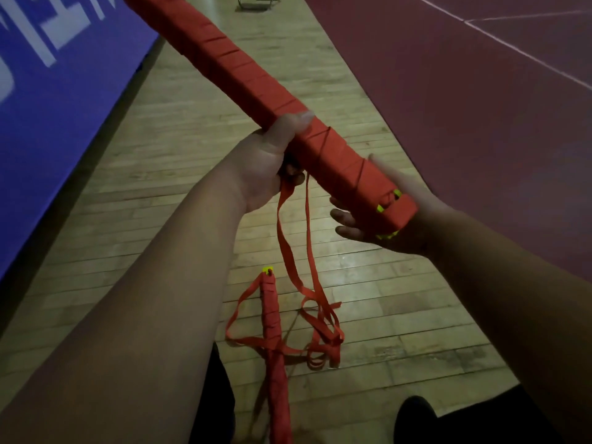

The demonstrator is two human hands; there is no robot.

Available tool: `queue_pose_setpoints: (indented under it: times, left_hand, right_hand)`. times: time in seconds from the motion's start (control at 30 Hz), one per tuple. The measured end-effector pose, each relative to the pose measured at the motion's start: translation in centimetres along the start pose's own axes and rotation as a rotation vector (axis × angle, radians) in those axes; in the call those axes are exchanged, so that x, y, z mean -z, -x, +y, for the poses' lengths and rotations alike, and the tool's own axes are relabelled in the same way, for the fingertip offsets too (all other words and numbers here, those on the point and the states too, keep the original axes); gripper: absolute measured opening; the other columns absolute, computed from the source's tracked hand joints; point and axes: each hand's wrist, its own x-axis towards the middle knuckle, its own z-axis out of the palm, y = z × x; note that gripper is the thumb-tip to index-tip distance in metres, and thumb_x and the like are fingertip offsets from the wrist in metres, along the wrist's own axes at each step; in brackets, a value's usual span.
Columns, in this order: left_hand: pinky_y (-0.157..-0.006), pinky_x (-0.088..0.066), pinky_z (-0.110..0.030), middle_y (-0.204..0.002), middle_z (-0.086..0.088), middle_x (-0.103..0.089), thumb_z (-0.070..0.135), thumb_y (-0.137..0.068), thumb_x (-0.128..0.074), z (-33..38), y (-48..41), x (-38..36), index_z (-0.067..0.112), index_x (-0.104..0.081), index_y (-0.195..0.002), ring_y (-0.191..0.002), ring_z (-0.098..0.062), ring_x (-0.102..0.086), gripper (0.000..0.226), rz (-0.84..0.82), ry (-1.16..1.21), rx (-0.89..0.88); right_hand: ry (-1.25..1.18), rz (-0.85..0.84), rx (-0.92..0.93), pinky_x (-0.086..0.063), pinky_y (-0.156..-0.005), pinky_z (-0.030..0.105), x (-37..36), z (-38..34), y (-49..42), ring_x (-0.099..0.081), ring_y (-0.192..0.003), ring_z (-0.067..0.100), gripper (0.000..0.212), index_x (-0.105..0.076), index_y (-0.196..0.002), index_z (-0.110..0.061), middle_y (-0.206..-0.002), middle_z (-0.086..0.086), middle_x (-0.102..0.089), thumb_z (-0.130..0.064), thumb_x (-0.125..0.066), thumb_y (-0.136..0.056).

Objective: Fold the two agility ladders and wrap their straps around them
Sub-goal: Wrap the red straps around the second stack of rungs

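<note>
Held ladder (256, 78): folded into a long red bar, slanting from upper left down to your right, above the wooden floor (160, 161). Your left hand (269, 161) grips it partway along, thumb over the top and fingers curled beneath; the strap (288, 251) seems pinched there too, though the contact is in shadow. Your right hand (384, 219) cups the near end by the yellow clips, fingers beneath and thumb on the far side. A few strap turns already cross the near section. Likely handling: the bar is light and stiff as a stack, but its rungs could fan apart if your grip slackens. The strap is limp webbing that trails down and will need tension. Second ladder (272, 318) lies bundled on the floor, its loose straps (323, 334) tangled just beside it.
</note>
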Motion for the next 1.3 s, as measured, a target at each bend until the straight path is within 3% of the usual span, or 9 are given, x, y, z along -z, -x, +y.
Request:
queue_pose_setpoints:
  times: [0.1, 0.23, 0.37, 0.57, 0.63, 0.73, 0.93, 1.2, 1.3]
  left_hand:
    - [-0.084, -0.047, -0.04, -0.104, -0.013, -0.061, 0.061, -0.084, -0.076, -0.2, 0.4, -0.1, 0.012, -0.07, -0.106, -0.09, -0.03, -0.054, 0.053, -0.075, -0.035, -0.003]
    - [-0.089, -0.049, -0.043, -0.098, -0.01, -0.066, 0.057, -0.091, -0.074, -0.5, 0.9, -0.3, 0.019, -0.075, -0.093, -0.095, -0.03, -0.058, 0.039, -0.173, -0.088, -0.021]
    - [-0.076, -0.05, -0.037, -0.08, -0.003, -0.059, 0.057, -0.102, -0.069, 0.2, 1.0, -0.5, 0.018, -0.072, -0.089, -0.073, -0.02, -0.054, 0.041, -0.1, -0.242, -0.033]
    - [-0.067, -0.053, -0.029, -0.057, 0.01, -0.065, 0.075, -0.099, -0.06, 0.1, 0.8, -0.3, 0.014, -0.074, -0.094, -0.054, -0.011, -0.054, 0.063, 0.013, -0.535, 0.132]
    - [-0.065, -0.056, -0.028, -0.064, 0.008, -0.073, 0.08, -0.096, -0.059, -0.2, 0.5, -0.3, 0.014, -0.078, -0.094, -0.056, -0.011, -0.057, 0.068, 0.067, -0.515, 0.177]
    - [-0.072, -0.062, -0.035, -0.085, -0.001, -0.084, 0.092, -0.086, -0.061, -0.6, -0.2, 0.2, 0.015, -0.085, -0.096, -0.063, -0.015, -0.061, 0.081, 0.166, -0.467, 0.238]
    - [-0.066, -0.057, -0.036, -0.068, 0.005, -0.07, 0.095, -0.079, -0.063, -1.4, -0.4, 0.6, 0.016, -0.085, -0.096, -0.061, -0.016, -0.057, 0.083, 0.268, -0.449, 0.279]
    - [-0.076, -0.05, -0.039, -0.08, -0.001, -0.066, 0.065, -0.096, -0.069, -1.3, 0.0, 0.0, 0.02, -0.074, -0.088, -0.076, -0.019, -0.06, 0.046, 0.133, -0.296, 0.066]
    - [-0.081, -0.05, -0.038, -0.089, -0.002, -0.075, 0.057, -0.104, -0.064, -1.0, 0.6, -0.6, 0.022, -0.075, -0.09, -0.084, -0.02, -0.066, 0.039, 0.003, -0.251, 0.009]
  right_hand:
    - [0.034, -0.279, -0.021, -0.063, -0.092, 0.047, -0.5, -1.2, 1.4, -0.077, -0.106, 0.031, 0.097, -0.074, -0.136, -0.006, -0.135, 0.02, -0.073, -0.085, -0.031, -0.098]
    - [0.107, -0.53, -0.097, -0.061, -0.067, 0.033, -1.2, -0.8, 0.9, -0.072, -0.075, 0.021, 0.095, -0.066, -0.135, -0.004, -0.128, 0.026, -0.071, -0.086, -0.039, -0.096]
    - [0.08, -0.63, -0.121, -0.05, -0.061, 0.028, -1.1, -0.7, 0.4, -0.06, -0.059, 0.015, 0.085, -0.065, -0.125, -0.006, -0.08, 0.006, -0.065, -0.083, -0.045, -0.095]
    - [0.602, -0.115, 0.116, -0.06, -0.068, 0.035, -1.6, -0.5, 0.6, -0.071, -0.073, 0.021, 0.08, -0.07, -0.119, -0.01, -0.089, 0.011, -0.074, -0.083, -0.05, -0.094]
    - [0.71, 0.031, 0.218, -0.061, -0.066, 0.031, -2.0, 0.6, 0.2, -0.074, -0.073, 0.019, 0.072, -0.073, -0.113, -0.015, -0.09, 0.009, -0.078, -0.082, -0.057, -0.093]
    - [0.774, 0.141, 0.309, -0.058, -0.058, 0.028, -2.7, 1.6, -0.3, -0.069, -0.064, 0.014, 0.063, -0.072, -0.105, -0.017, -0.083, 0.006, -0.075, -0.078, -0.066, -0.091]
    - [0.943, 0.302, 0.449, -0.055, -0.054, 0.032, -3.1, 2.5, -1.1, -0.064, -0.062, 0.015, 0.055, -0.066, -0.104, -0.027, -0.086, 0.008, -0.074, -0.079, -0.069, -0.088]
    - [0.588, -0.194, 0.05, -0.064, -0.079, 0.038, -2.6, -0.2, -0.2, -0.08, -0.099, 0.029, 0.052, -0.064, -0.133, -0.018, -0.117, 0.013, -0.08, -0.056, -0.066, -0.098]
    - [0.403, -0.409, -0.041, -0.062, -0.076, 0.038, -2.0, -0.3, 0.4, -0.076, -0.097, 0.029, 0.058, -0.058, -0.141, -0.009, -0.125, 0.017, -0.077, -0.048, -0.066, -0.099]
